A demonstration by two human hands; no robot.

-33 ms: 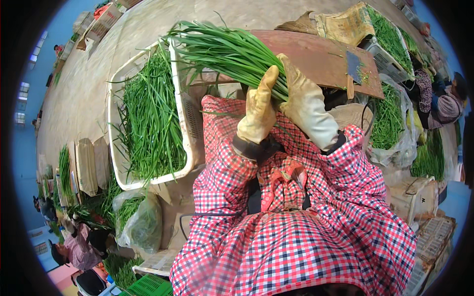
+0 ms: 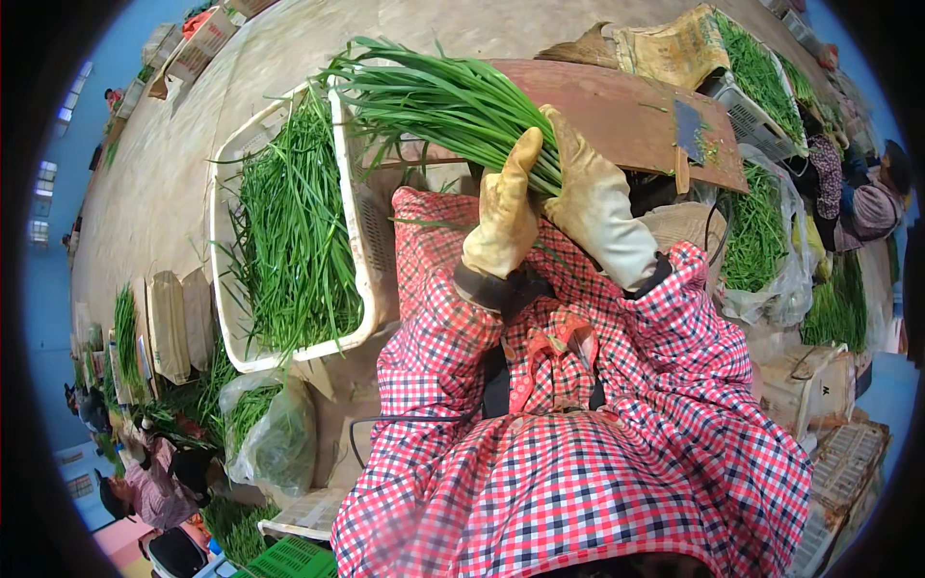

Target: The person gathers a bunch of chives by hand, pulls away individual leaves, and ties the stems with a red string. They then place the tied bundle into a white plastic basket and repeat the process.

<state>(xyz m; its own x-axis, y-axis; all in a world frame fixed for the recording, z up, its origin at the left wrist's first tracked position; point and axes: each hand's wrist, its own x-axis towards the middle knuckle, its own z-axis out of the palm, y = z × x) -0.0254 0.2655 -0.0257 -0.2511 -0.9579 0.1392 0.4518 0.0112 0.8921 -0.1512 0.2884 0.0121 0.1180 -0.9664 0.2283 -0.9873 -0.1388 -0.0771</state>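
Note:
A thick bunch of green garlic chives (image 2: 453, 108) lies across both my gloved hands, its leaf tips fanning out to the upper left. My left hand (image 2: 504, 210), in a stained cream glove, is closed around the near side of the stalks, with the thumb pointing up. From the other side, my right hand (image 2: 597, 207) in a matching glove presses against the stem ends. The palms hide the cut ends. Beneath the leaf tips stands a white plastic crate (image 2: 358, 226) filled with loose chives (image 2: 294, 226).
Beyond my hands is a reddish-brown board (image 2: 617, 106) with a blue patch. Clear bags of greens (image 2: 275, 438) stand at the left, and another plastic bag (image 2: 795, 260) at the right. People (image 2: 154, 486) sit at both sides. A green crate (image 2: 289, 559) lies at lower left.
The leaf tips of the bunch have shifted very slightly. Both hands keep the same hold and place.

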